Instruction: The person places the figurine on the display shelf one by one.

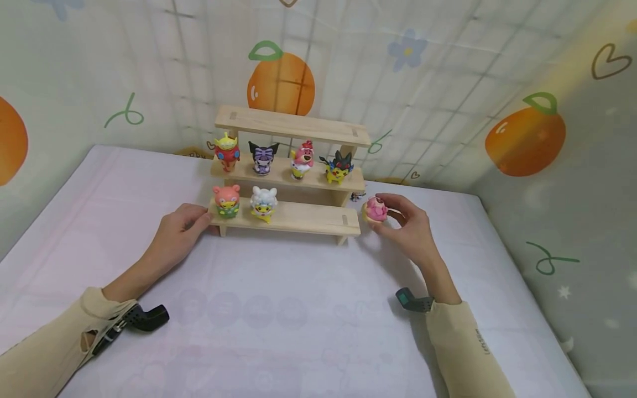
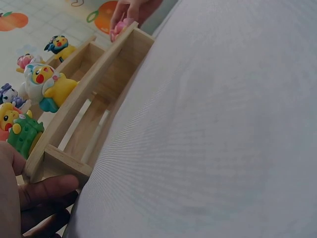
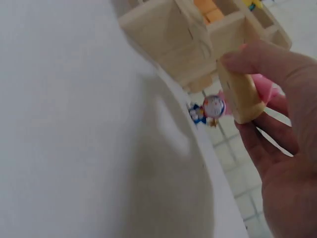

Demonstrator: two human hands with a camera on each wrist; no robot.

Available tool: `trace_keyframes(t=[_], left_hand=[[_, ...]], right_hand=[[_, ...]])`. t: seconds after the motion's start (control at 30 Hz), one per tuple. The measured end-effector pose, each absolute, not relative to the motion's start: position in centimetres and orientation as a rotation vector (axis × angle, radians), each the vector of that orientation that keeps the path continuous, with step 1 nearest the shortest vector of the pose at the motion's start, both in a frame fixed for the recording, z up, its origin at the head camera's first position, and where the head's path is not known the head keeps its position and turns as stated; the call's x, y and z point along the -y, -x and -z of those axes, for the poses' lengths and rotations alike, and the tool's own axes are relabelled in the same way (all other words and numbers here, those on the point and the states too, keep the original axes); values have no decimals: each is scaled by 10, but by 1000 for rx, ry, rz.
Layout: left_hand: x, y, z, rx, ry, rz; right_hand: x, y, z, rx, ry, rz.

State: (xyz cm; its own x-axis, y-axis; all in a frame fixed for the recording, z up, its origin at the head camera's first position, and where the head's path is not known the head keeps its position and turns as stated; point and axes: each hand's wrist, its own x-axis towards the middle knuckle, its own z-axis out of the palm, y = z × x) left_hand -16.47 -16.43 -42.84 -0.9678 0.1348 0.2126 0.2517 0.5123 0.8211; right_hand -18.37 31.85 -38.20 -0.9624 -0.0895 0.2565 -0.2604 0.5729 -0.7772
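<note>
My right hand point(image 1: 410, 226) pinches a pink toy figurine point(image 1: 376, 209) between thumb and fingers, just off the right end of a stepped wooden display shelf point(image 1: 308, 216). The right wrist view shows the tan, rounded base point(image 3: 237, 94) of that figurine turned toward the camera. At the shelf's left end, my left hand point(image 1: 179, 229) grips the bottom step's corner, the thumb by the board and fingers around the leg point(image 2: 64, 163). On the bottom step stand a pink-hooded figurine in green point(image 1: 226, 202) and a white-hooded yellow one point(image 1: 264, 203).
The middle step carries a red-and-yellow figurine point(image 1: 227, 152), a purple-and-black one point(image 1: 263, 158), a pink bear-like one point(image 1: 302, 160) and a black-hooded yellow one point(image 1: 339, 167). Behind the shelf's right end sits a small figurine point(image 1: 357, 195), partly hidden. A fruit-print curtain point(image 1: 348, 66) hangs behind the white-covered table point(image 1: 278, 342).
</note>
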Motion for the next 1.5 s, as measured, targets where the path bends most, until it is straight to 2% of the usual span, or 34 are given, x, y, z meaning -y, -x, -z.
trace_keyframes(t=[0.33,0.77,1.1,1.5], left_hand=[[164,165,428,2637,333,1458],[163,165,427,2655,313,1454],[163,165,427,2641,324,1464],[163,165,428,2624,327,1471]], right_hand=[[-305,178,372,2642,-376,-1408],[-273,167,364,2672,-596,-1241],[-263,165,365,2666,-595,-1256],[-224,166,369,2651,-666,-1323]])
